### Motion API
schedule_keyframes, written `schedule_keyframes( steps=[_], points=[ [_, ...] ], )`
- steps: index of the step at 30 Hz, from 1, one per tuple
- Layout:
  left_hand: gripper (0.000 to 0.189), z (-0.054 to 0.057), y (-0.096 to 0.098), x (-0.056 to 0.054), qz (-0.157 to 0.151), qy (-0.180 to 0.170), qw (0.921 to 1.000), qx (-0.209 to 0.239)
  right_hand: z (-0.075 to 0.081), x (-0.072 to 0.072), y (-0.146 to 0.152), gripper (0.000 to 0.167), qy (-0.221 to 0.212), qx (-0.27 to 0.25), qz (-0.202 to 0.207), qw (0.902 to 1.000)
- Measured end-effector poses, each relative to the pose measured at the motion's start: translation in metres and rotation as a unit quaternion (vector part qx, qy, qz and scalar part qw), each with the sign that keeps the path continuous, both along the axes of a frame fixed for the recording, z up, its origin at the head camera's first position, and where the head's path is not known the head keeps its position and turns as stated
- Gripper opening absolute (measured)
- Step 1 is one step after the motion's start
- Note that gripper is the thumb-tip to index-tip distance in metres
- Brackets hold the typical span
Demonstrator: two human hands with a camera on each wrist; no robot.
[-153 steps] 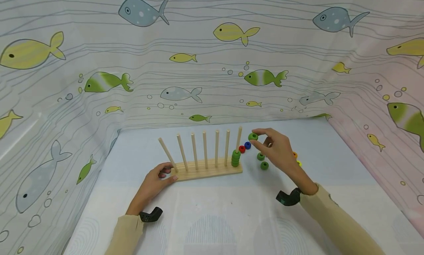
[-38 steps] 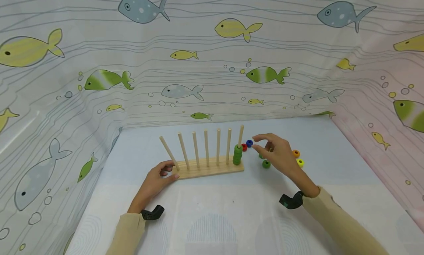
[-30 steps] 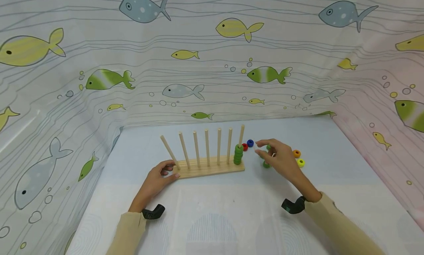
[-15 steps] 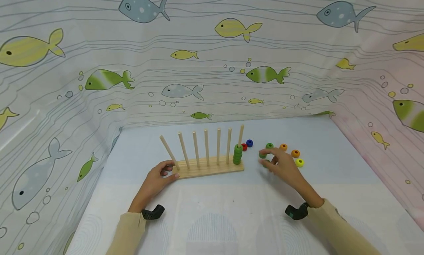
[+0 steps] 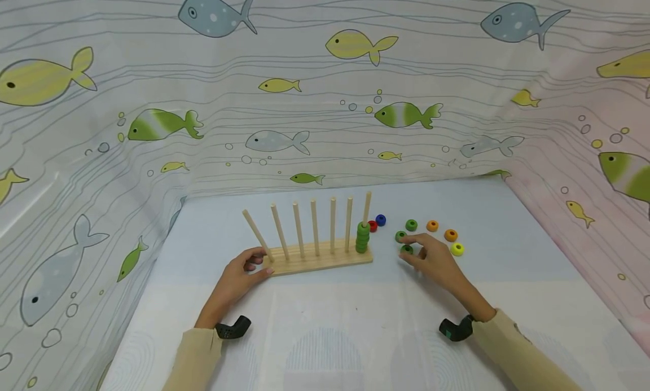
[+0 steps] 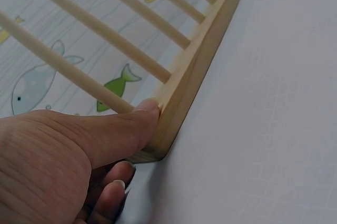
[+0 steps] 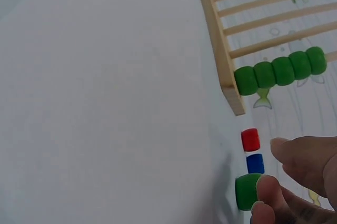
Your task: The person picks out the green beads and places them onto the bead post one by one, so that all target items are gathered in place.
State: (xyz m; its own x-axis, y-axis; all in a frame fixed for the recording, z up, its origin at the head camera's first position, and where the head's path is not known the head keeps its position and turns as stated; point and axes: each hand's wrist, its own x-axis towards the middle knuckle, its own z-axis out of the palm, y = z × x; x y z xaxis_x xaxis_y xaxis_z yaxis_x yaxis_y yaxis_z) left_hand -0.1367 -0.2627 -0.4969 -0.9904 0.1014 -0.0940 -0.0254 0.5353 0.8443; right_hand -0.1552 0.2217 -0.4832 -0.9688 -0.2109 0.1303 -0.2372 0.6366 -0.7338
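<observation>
In the head view a wooden peg rack (image 5: 320, 260) with a row of upright pegs stands on the table. My left hand (image 5: 238, 278) grips its left end, the thumb pressed on the base beside the leftmost peg. Several green beads (image 7: 281, 70) are threaded on the rightmost peg. My right hand (image 5: 431, 262) is low over the table to the right, thumb and forefinger spread around a loose green bead (image 5: 407, 249). In the right wrist view the fingertips overlap a green bead (image 7: 245, 192) while the thumb stands apart from it.
More loose beads lie around: two green (image 5: 411, 225), two orange (image 5: 432, 225), a yellow one (image 5: 457, 249) beyond the right hand, and a red (image 5: 373, 226) and a blue (image 5: 381, 220) behind the rack's right end. A fish-patterned sheet (image 5: 315, 109) rises behind the table.
A green bead pinched by my right hand went onto the rightmost peg. The right hand then drew back, rightward and down, to the loose green beads. My left hand kept its grip.
</observation>
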Motion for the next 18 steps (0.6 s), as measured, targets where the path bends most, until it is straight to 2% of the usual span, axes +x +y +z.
schedule_keyframes(
  steps=[18],
  points=[
    [0.059,-0.0018,0.0001,-0.0015,0.003,0.000,1.0000,0.002,-0.0066,-0.0022,0.0024,0.041,-0.019,0.051,-0.038,0.9978]
  ],
)
